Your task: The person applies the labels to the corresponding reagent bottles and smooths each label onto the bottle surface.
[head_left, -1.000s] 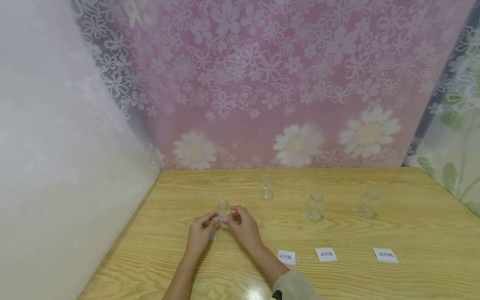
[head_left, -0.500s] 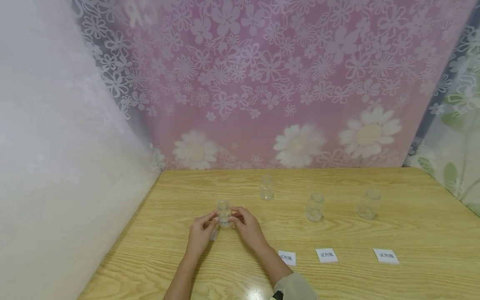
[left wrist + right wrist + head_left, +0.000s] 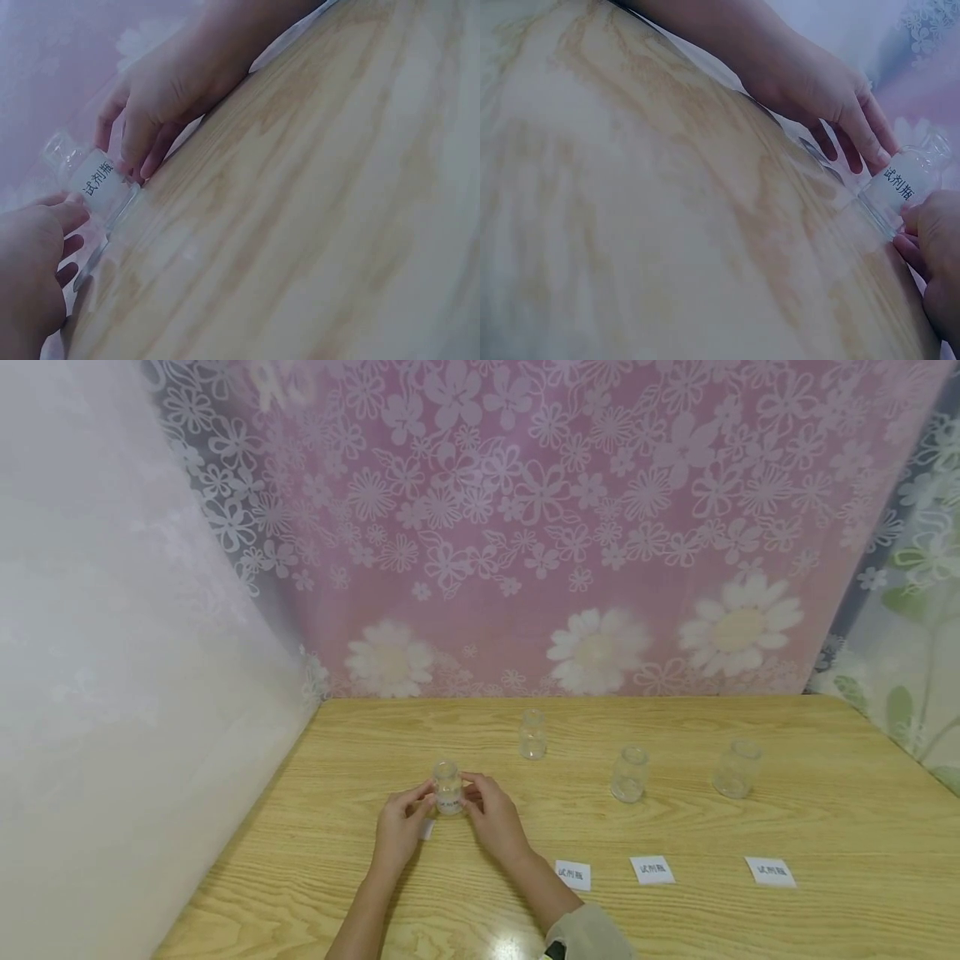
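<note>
A small clear glass bottle (image 3: 447, 785) stands upright on the table between the two hands. On its front sits a white label (image 3: 99, 180) with printed characters, which also shows in the right wrist view. The left hand (image 3: 400, 831) holds the bottle's left side, its thumb at the label's edge. From the other side the right hand (image 3: 495, 827) holds it, thumb in front at the label's right edge and index finger higher up near the shoulder. A small pale paper piece (image 3: 427, 829) lies beside the left thumb, partly hidden by that hand.
Three more clear glass bottles stand farther back: one behind (image 3: 532, 735), one to the right (image 3: 628, 774) and one far right (image 3: 737, 768). Three white labels lie nearer: a left label (image 3: 573, 875), a middle label (image 3: 652, 869) and a right label (image 3: 771, 872).
The right thumb has moved off the bottle's front to its right side, and the label's printed characters now show. The left hand and the other bottles have stayed in place.
</note>
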Motion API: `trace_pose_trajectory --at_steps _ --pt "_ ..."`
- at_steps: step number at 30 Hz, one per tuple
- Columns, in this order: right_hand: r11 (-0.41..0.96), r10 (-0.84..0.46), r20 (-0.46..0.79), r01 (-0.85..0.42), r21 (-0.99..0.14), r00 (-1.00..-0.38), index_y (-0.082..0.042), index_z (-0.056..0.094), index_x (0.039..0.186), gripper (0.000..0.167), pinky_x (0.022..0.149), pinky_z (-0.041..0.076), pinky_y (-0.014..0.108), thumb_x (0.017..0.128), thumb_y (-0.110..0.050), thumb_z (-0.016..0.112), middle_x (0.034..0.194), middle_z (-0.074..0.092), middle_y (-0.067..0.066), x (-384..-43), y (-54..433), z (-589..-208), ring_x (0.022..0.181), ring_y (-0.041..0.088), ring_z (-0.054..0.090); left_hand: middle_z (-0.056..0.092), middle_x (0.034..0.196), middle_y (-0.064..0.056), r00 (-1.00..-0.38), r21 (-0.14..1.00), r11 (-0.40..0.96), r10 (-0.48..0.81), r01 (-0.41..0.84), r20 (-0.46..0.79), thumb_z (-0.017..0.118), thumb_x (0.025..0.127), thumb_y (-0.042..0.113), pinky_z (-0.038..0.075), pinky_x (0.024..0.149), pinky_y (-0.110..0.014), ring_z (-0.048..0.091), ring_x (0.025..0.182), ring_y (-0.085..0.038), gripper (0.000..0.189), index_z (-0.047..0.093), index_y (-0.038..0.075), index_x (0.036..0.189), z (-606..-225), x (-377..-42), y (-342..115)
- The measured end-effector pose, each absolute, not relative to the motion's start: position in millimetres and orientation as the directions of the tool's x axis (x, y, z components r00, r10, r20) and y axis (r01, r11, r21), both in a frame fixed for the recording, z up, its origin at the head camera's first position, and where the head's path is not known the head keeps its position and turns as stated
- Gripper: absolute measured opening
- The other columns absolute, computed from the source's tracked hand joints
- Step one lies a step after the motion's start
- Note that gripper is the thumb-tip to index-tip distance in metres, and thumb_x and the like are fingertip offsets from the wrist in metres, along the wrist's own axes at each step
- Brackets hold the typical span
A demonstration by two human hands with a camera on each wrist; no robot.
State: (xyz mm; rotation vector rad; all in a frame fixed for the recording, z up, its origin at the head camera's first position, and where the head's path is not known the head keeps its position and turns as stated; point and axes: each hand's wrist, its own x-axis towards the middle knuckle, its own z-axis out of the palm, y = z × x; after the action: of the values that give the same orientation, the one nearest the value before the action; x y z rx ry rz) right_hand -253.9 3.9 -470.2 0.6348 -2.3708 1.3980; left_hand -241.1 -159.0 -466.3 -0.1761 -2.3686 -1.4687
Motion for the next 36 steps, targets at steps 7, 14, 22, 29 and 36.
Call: trace_pose_trajectory --at_steps 7,14,22,29,36 --pt "0.439 -0.223 0.504 -0.547 -0.713 -0.835 0.0 0.051 0.12 0.04 0.075 0.05 0.025 0.082 0.007 0.063 0.101 0.058 0.011 -253.1 3.1 -470.1 0.091 0.023 0.061 0.064 0.102 -0.008 -0.929 0.847 0.443 -0.08 0.292 0.362 0.066 0.083 0.01 0.047 0.083 -0.043 0.053 0.098 -0.027 0.031 0.064 0.005 0.113 -466.1 -241.4 -158.6" --pt "0.419 -0.232 0.461 -0.516 -0.747 -0.856 0.002 0.05 0.121 0.04 0.075 0.049 0.023 0.083 0.003 0.063 0.102 0.056 0.011 -254.7 1.9 -470.8 0.092 0.023 0.059 0.063 0.101 -0.01 -0.923 0.842 0.449 -0.085 0.301 0.375 0.067 0.081 0.007 0.047 0.083 -0.043 0.054 0.097 -0.028 0.032 0.064 0.004 0.113 -468.7 -243.0 -159.0" --pt "0.419 -0.232 0.403 -0.464 -0.78 -0.886 0.001 0.048 0.122 0.047 0.076 0.049 0.025 0.082 -0.011 0.069 0.102 0.052 0.008 -253.3 -1.1 -468.7 0.09 0.02 0.057 0.063 0.1 -0.011 -0.915 0.82 0.482 -0.084 0.309 0.395 0.07 0.078 0.002 0.05 0.078 -0.038 0.055 0.095 -0.028 0.035 0.064 0.004 0.112 -469.5 -243.3 -159.1" --pt "0.532 -0.2 0.451 -0.483 -0.696 -0.87 -0.001 0.047 0.116 0.053 0.075 0.049 0.025 0.078 -0.026 0.074 0.098 0.052 0.006 -252.2 -8.0 -466.4 0.086 0.019 0.057 0.062 0.1 -0.011 -0.913 0.818 0.48 -0.077 0.318 0.4 0.071 0.076 0.002 0.05 0.077 -0.037 0.056 0.094 -0.029 0.036 0.065 0.004 0.112 -467.8 -243.2 -159.8" --pt "0.512 -0.215 0.478 -0.515 -0.688 -0.852 -0.003 0.047 0.113 0.048 0.074 0.049 0.024 0.078 -0.021 0.073 0.101 0.052 0.008 -251.5 -6.9 -467.0 0.089 0.02 0.057 0.06 0.102 -0.013 -0.93 0.847 0.444 -0.073 0.293 0.36 0.07 0.077 0.004 0.05 0.078 -0.038 0.06 0.09 -0.029 0.034 0.065 0.004 0.111 -465.9 -241.0 -159.3"
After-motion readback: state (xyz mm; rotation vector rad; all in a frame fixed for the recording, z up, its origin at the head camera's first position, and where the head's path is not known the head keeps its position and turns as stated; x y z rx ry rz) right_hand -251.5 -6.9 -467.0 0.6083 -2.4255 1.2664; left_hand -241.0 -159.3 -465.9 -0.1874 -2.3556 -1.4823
